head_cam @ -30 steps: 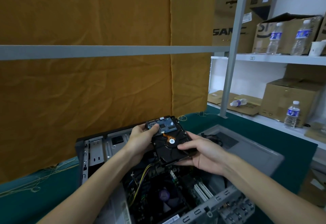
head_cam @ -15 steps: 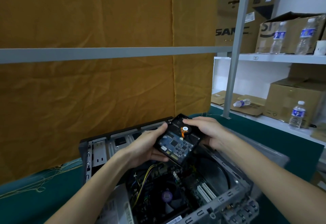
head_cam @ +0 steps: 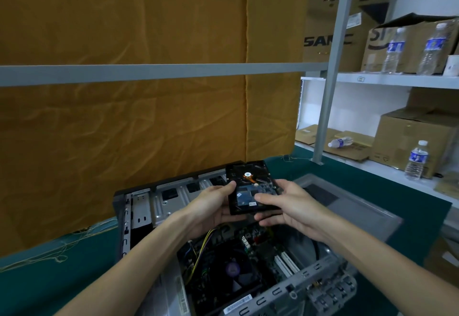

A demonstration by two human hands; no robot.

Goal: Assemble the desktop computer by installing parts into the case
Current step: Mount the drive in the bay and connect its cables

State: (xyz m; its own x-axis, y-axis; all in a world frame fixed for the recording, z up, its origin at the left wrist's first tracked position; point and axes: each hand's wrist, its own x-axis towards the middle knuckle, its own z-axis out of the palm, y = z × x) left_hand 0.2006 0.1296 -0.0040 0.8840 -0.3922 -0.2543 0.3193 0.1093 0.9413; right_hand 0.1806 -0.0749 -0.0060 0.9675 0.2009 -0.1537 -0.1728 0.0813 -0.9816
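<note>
Hard drive [head_cam: 250, 189] held up over the open computer case [head_cam: 139, 206], circuit-board side facing the camera, long axis running from about 7 o'clock near the hands up to 1 o'clock at the far end. Not yet in any bay; judged step: orienting the drive before sliding it into place.

Left to right:

- Drive cage [head_cam: 159, 204] at the case's 10 o'clock corner, bare metal with slots, lying to the left of and below the drive; probably the target, though the exact bay cannot be told.
- Left hand [head_cam: 211, 210] gripping the drive's left edge, thumb on top near the board, fingers curled beneath. Nearer the cage than the other hand.
- CPU fan [head_cam: 233, 269] at 6 o'clock inside the case, with yellow cables [head_cam: 202, 246] rising toward the left hand.
- Right hand [head_cam: 290, 207] holding the drive's near right corner, index finger laid across the board, other fingers curled underneath.
- Grey side panel [head_cam: 352, 206] lying flat at 3 o'clock of the case.

Count: one hard drive, one case, two hands on the drive, one fan, two white expansion slots [head_cam: 288, 263], five water bottles on the shelving at 2 to 3 o'clock, four upright and one on its side.
</note>
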